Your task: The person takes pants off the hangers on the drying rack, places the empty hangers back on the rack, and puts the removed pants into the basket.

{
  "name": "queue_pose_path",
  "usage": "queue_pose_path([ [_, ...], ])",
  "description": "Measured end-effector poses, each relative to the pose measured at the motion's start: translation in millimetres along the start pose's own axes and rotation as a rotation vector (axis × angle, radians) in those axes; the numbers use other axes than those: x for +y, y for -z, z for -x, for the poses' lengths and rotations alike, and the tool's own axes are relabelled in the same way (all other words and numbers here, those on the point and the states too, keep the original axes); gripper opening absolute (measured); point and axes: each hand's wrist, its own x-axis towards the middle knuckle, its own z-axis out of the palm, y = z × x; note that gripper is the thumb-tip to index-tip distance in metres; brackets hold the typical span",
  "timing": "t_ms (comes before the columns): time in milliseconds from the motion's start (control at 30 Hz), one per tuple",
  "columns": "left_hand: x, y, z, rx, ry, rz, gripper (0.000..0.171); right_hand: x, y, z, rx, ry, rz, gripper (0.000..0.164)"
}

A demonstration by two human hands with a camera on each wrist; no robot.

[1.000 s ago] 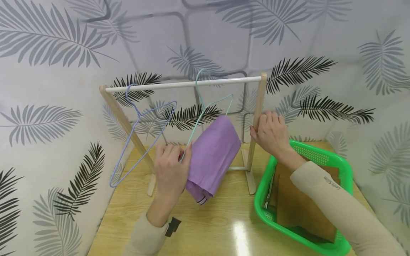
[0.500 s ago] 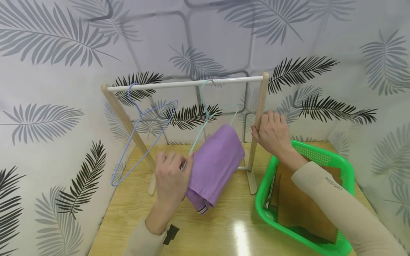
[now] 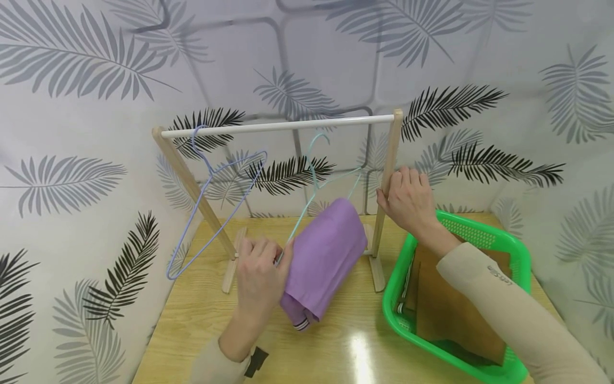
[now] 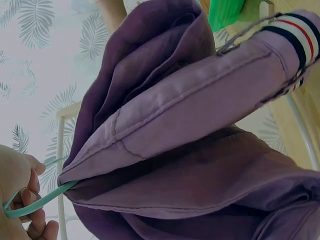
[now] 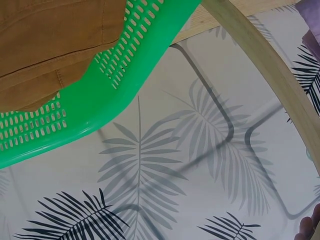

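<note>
— As the purple garment [image 3: 328,256] hangs mid-scene above the wooden table [image 3: 307,354], what carries it?

— It is folded over the lower bar of a mint hanger [image 4: 50,196], with a striped band at its low, near end. The hanger tilts, and its hook shows just below the white rail [image 3: 278,126] of the rack.

— How are the hands?

— The left hand [image 3: 261,277] pinches the hanger's near left corner, fingers curled round the thin tube. The right hand [image 3: 410,200] grips the rack's right wooden post [image 3: 392,154].

— How would the load handle?

— The cloth looks soft and light, the hanger thin and fairly stiff. A steeper tilt could let the fabric slide along the smooth bar, so the bare corner or the neck under the hook seems the best hold.

— And farther out?

— A blue hanger [image 3: 190,221] hangs bare at the rail's left; near right, a green basket [image 3: 520,266] holds brown clothing [image 3: 451,304].
</note>
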Motion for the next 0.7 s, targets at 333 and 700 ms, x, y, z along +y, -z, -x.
queue_pose_path([
  [333,1.4,-7.1,13.8,-0.024,-0.038,-0.008,0.035,1,1,0,0.002,0.009,0.0,0.041],
  [700,4.4,-11.2,23.9,-0.033,-0.017,0.026,0.029,2,10,-2,-0.077,-0.006,-0.031,0.045],
])
